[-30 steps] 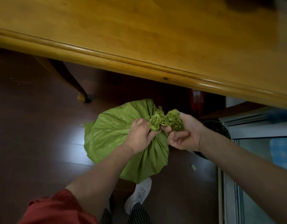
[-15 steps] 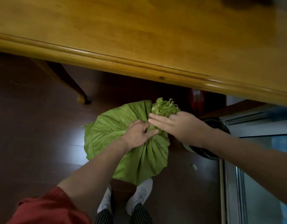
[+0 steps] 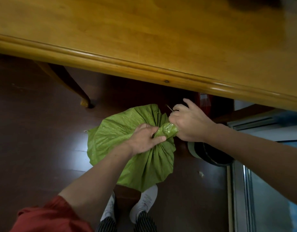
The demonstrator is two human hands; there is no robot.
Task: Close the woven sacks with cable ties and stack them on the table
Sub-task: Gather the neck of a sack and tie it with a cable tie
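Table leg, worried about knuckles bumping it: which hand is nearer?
Left. The left hand grips the sack neck, toward the table leg; the right hand grips the neck's far end.

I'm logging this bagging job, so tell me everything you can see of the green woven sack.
The green woven sack sits bulging on the dark floor. It looks like glossy plastic weave, with pleats fanning from a gathered, twisted neck. The left hand grips the neck's base; the right hand wraps its end. A thin dark band seems to ring the neck.
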